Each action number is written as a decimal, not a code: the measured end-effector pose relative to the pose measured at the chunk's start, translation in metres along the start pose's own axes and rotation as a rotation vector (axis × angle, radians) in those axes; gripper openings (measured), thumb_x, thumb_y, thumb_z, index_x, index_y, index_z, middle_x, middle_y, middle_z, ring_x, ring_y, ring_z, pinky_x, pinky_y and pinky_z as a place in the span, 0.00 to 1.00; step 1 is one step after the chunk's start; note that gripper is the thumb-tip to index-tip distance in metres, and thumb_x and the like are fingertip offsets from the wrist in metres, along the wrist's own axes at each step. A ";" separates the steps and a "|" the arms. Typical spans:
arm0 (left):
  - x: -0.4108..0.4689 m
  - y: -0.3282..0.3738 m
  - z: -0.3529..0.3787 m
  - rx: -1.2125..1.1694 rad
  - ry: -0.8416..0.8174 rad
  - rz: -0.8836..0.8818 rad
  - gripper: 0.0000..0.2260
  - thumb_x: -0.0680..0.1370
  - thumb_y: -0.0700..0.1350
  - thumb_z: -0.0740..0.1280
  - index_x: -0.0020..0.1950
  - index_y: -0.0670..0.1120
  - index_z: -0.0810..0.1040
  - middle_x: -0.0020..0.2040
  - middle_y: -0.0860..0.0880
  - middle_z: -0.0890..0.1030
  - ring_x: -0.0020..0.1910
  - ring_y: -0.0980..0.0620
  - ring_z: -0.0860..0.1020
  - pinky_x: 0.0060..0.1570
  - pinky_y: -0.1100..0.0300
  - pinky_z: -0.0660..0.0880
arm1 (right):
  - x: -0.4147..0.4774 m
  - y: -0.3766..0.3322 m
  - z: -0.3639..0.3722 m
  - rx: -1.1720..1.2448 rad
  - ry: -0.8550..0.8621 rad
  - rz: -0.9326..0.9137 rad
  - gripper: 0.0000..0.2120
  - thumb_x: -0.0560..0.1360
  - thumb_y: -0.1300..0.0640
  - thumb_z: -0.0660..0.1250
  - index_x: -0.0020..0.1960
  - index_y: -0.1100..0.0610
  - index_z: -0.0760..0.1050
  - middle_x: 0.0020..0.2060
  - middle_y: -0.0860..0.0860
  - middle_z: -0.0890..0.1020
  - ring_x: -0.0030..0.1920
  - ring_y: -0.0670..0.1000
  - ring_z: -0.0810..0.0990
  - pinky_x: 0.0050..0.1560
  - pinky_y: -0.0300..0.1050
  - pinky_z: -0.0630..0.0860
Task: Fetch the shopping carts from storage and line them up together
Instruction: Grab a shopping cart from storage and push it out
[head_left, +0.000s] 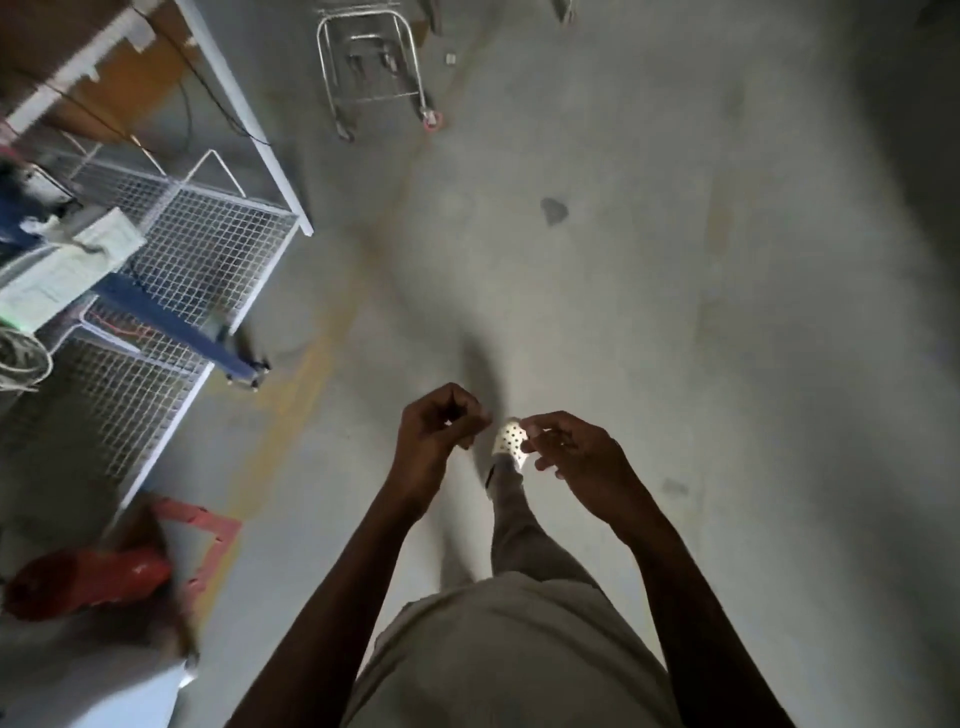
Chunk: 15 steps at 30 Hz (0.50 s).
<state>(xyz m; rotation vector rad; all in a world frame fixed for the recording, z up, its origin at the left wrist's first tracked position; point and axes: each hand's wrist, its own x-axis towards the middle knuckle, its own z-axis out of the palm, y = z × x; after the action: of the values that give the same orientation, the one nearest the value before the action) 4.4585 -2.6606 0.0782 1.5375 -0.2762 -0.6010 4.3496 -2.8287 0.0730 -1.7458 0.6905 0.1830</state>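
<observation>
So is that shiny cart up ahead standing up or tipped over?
Standing up. The cart rests on its wheels on the concrete floor, metal frame rising above them.

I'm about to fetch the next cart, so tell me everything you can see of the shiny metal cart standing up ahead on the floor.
The cart is a bare frame of shiny chrome-looking tube with rounded corners and crossbars inside, no basket visible. It stands upright on small castors; one near castor has a reddish hub. It is far ahead, near the top of the view, its far part cut off by the edge. Only the concrete floor visibly touches it; blur hides finer detail.
</observation>
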 end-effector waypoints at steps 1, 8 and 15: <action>0.032 -0.002 -0.007 -0.011 0.022 -0.014 0.04 0.72 0.40 0.69 0.40 0.38 0.79 0.36 0.45 0.79 0.35 0.47 0.74 0.37 0.58 0.72 | 0.035 -0.007 -0.004 -0.006 0.007 0.000 0.08 0.81 0.47 0.67 0.58 0.45 0.82 0.48 0.42 0.87 0.48 0.46 0.85 0.53 0.45 0.78; 0.272 0.027 -0.053 -0.056 0.210 -0.051 0.05 0.71 0.40 0.70 0.40 0.38 0.78 0.34 0.46 0.79 0.33 0.48 0.74 0.36 0.57 0.72 | 0.280 -0.116 -0.051 -0.018 -0.142 -0.041 0.05 0.81 0.50 0.68 0.56 0.45 0.82 0.46 0.44 0.87 0.43 0.46 0.85 0.42 0.34 0.75; 0.466 0.104 -0.099 -0.061 0.355 0.036 0.03 0.77 0.33 0.68 0.43 0.35 0.78 0.35 0.48 0.79 0.34 0.47 0.74 0.36 0.58 0.73 | 0.480 -0.282 -0.094 -0.021 -0.146 -0.171 0.07 0.82 0.48 0.68 0.56 0.46 0.82 0.46 0.44 0.87 0.43 0.45 0.85 0.47 0.37 0.76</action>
<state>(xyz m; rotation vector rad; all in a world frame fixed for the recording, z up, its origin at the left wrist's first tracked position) 4.9159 -2.8287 0.0834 1.5458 -0.0138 -0.2968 4.8693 -3.0464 0.1121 -1.7822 0.4331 0.1982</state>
